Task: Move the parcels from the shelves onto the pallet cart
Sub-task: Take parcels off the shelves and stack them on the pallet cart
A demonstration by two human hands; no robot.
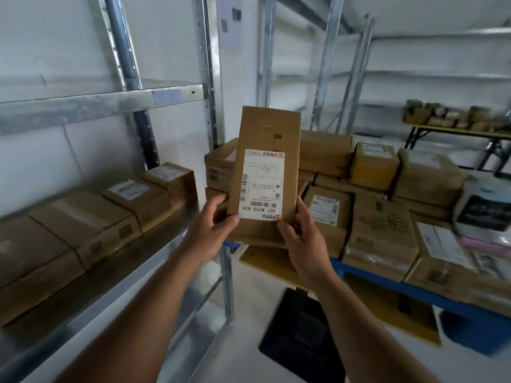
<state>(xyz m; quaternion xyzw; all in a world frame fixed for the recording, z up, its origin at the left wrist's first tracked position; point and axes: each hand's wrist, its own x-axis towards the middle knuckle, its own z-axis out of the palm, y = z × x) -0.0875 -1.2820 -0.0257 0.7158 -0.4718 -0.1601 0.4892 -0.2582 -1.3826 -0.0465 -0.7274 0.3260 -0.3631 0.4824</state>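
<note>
I hold a long brown cardboard parcel [269, 139] upright in front of me, its white shipping label facing me upside down. My left hand [211, 228] grips its lower left edge, thumb on the front. My right hand [301, 239] grips the lower right edge. Behind the parcel stands the blue pallet cart [414, 288], stacked with many brown parcels [381, 225]. On the metal shelf [83, 288] to my left lies a row of several brown parcels [91, 230].
A black flat object [298, 341] lies on the pale floor below my hands. A shelf upright [226, 277] stands between shelf and cart. Empty metal racks line the back wall. A yellow-edged table [456, 129] with small parcels stands far right.
</note>
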